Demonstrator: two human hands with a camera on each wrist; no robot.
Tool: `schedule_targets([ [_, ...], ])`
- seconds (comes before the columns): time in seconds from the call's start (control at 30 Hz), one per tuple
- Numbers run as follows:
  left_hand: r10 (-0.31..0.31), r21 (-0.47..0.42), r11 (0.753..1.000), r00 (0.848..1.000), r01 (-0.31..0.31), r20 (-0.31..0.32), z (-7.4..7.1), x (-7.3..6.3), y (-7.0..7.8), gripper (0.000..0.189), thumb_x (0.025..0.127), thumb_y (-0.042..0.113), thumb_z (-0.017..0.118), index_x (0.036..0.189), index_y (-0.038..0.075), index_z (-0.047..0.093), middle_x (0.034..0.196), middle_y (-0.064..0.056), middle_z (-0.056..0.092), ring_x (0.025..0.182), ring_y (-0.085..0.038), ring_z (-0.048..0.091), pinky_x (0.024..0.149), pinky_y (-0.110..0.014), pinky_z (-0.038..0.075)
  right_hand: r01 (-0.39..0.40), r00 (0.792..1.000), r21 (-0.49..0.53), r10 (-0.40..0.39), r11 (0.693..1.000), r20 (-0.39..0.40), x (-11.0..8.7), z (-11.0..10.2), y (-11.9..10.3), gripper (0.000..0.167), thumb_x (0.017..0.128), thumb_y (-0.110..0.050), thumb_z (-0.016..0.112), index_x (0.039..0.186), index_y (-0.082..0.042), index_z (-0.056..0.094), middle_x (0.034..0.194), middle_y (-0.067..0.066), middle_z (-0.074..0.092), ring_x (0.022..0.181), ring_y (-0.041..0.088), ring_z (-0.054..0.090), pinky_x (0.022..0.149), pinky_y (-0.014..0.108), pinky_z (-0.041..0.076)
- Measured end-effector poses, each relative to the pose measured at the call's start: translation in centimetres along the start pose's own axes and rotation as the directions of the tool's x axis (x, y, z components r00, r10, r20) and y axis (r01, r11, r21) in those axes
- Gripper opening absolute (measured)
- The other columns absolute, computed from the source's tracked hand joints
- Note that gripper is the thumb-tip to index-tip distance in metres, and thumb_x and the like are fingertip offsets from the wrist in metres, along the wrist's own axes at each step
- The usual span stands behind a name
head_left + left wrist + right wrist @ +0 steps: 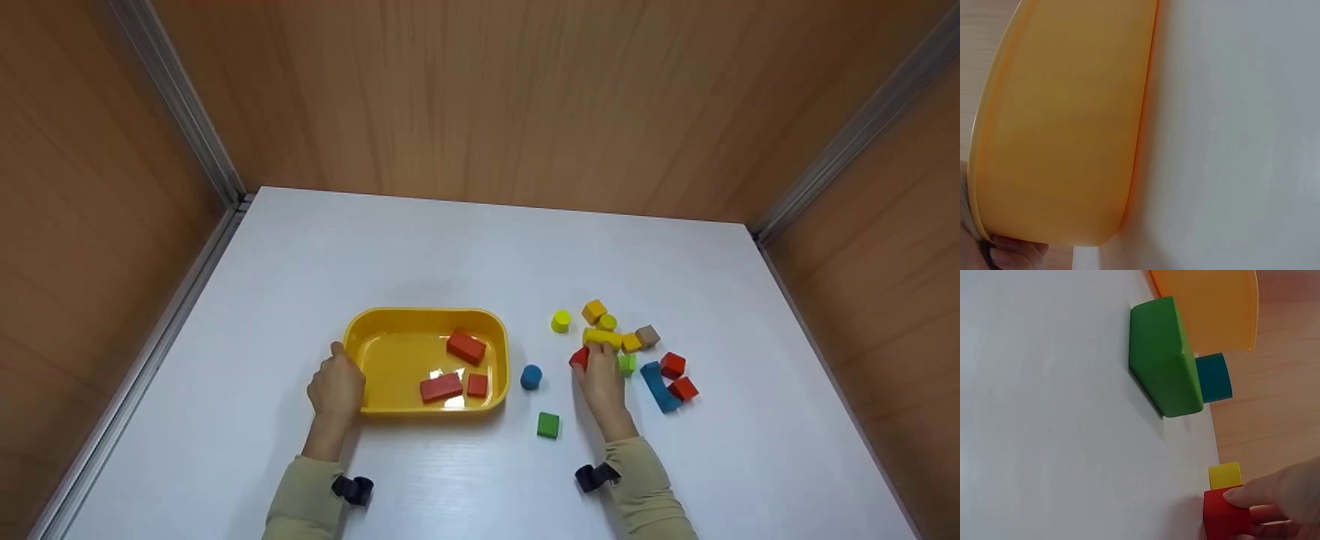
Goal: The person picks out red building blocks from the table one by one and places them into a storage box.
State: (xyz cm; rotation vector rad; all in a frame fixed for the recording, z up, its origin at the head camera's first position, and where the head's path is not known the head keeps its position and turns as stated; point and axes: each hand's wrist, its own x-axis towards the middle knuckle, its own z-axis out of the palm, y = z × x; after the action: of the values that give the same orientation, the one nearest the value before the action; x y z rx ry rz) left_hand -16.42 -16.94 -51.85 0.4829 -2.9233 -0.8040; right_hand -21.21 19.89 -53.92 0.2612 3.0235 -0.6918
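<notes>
My left hand (337,384) grips the left rim of a yellow plastic tray (390,313), thumb on top and fingers curled beneath the edge, as the left wrist view shows. Inside the tray lie three red blocks, two oblong (466,348) (441,388) and one small (477,385). To the right of the tray, my right hand (604,384) pinches a red block (1224,513) between thumb and fingers. A yellow cylinder (602,337) and a light green block (627,365) lie right by its fingertips, the green one partly hidden.
Between tray and right hand stand a blue cylinder (531,376) and a green block (548,425). Farther right are a blue curved block (660,388), red blocks (673,365) and a plain wooden block (647,336). Wood panels (480,97) enclose the white table (375,240).
</notes>
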Motion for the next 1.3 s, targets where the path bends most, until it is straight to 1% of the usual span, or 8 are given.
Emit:
schedule_targets([
  [0.07, 0.004, 0.002, 1.0, 1.0, -0.004, 0.0, 0.0, 0.0, 0.0, 0.023, 0.085, 0.001, 0.045, 0.105, -0.011, 0.042, 0.066, -0.017, 0.054, 0.052, -0.026, 0.053, 0.044, -0.038, 0.042, -0.003, 1.0, 0.012, 0.002, 1.0, 0.006, 0.4, 0.4, 0.4, 0.05, 0.08, -0.007, 0.063, 0.125, -0.001, 0.043, 0.12, 0.016, 0.039, 0.111, 0.029, 0.04, 0.092, 0.04, 0.035],
  [0.3, 0.006, 0.005, 1.0, 1.0, -0.006, 0.006, -0.1, -0.1, 0.1, 0.024, 0.085, 0.0, 0.045, 0.105, -0.011, 0.041, 0.066, -0.018, 0.053, 0.052, -0.026, 0.053, 0.045, -0.039, 0.043, 0.008, 1.0, 0.06, -0.008, 0.998, -0.001, -0.7, -0.9, -0.5, 0.05, 0.076, -0.002, 0.066, 0.121, 0.002, 0.046, 0.117, 0.018, 0.042, 0.108, 0.029, 0.043, 0.091, 0.04, 0.036],
  [0.43, 0.016, -0.006, 1.0, 1.0, -0.016, 0.003, -0.1, -0.1, 0.1, 0.02, 0.085, -0.001, 0.044, 0.102, -0.01, 0.041, 0.064, -0.016, 0.052, 0.05, -0.025, 0.052, 0.043, -0.037, 0.042, 0.044, 0.998, 0.044, -0.042, 0.998, -0.046, -0.6, -0.7, -0.3, 0.049, 0.075, -0.005, 0.068, 0.119, 0.003, 0.048, 0.113, 0.019, 0.043, 0.106, 0.03, 0.045, 0.089, 0.04, 0.038],
  [0.53, 0.014, -0.013, 1.0, 1.0, -0.014, 0.0, -0.1, -0.1, 0.1, 0.017, 0.085, -0.001, 0.043, 0.1, -0.01, 0.042, 0.062, -0.014, 0.051, 0.048, -0.023, 0.05, 0.042, -0.035, 0.041, 0.062, 0.996, 0.071, -0.057, 0.996, -0.072, -0.8, -1.2, -0.6, 0.046, 0.077, -0.008, 0.067, 0.118, 0.003, 0.05, 0.112, 0.019, 0.044, 0.104, 0.03, 0.045, 0.088, 0.04, 0.039],
  [0.57, 0.009, -0.011, 1.0, 1.0, -0.009, 0.003, -0.1, 0.0, 0.2, 0.018, 0.085, 0.0, 0.043, 0.101, -0.01, 0.041, 0.062, -0.014, 0.051, 0.048, -0.023, 0.05, 0.042, -0.034, 0.04, 0.051, 0.997, 0.084, -0.046, 0.995, -0.069, -1.1, -1.7, -1.1, 0.045, 0.078, -0.008, 0.067, 0.118, 0.002, 0.05, 0.112, 0.018, 0.045, 0.105, 0.029, 0.046, 0.088, 0.039, 0.039],
  [0.87, -0.025, -0.003, 1.0, 0.999, 0.025, 0.035, -0.1, 0.1, 0.4, 0.025, 0.087, 0.002, 0.042, 0.109, -0.01, 0.04, 0.067, -0.014, 0.053, 0.052, -0.022, 0.05, 0.046, -0.035, 0.041, 0.126, 0.988, 0.13, -0.114, 0.983, -0.1, -2.3, -3.4, -3.0, 0.043, 0.078, -0.009, 0.067, 0.117, 0.002, 0.052, 0.107, 0.017, 0.049, 0.099, 0.028, 0.049, 0.085, 0.036, 0.042],
  [1.1, -0.033, -0.016, 0.999, 0.998, 0.034, 0.045, -0.1, 0.2, 0.5, 0.026, 0.088, 0.002, 0.042, 0.111, -0.01, 0.04, 0.069, -0.014, 0.053, 0.054, -0.023, 0.05, 0.049, -0.035, 0.042, 0.208, 0.971, 0.163, -0.183, 0.965, -0.155, -3.3, -4.1, -4.8, 0.041, 0.075, -0.006, 0.068, 0.113, 0.001, 0.054, 0.103, 0.015, 0.05, 0.097, 0.028, 0.053, 0.081, 0.035, 0.044],
  [1.3, -0.023, -0.021, 0.999, 1.0, 0.024, 0.02, 0.0, 0.2, 0.5, 0.023, 0.087, 0.002, 0.043, 0.107, -0.009, 0.041, 0.069, -0.016, 0.054, 0.054, -0.024, 0.052, 0.048, -0.037, 0.042, 0.241, 0.963, 0.166, -0.215, 0.956, -0.162, -3.8, -4.2, -6.5, 0.04, 0.075, -0.008, 0.069, 0.113, -0.002, 0.056, 0.101, 0.012, 0.051, 0.094, 0.025, 0.054, 0.078, 0.032, 0.046],
])
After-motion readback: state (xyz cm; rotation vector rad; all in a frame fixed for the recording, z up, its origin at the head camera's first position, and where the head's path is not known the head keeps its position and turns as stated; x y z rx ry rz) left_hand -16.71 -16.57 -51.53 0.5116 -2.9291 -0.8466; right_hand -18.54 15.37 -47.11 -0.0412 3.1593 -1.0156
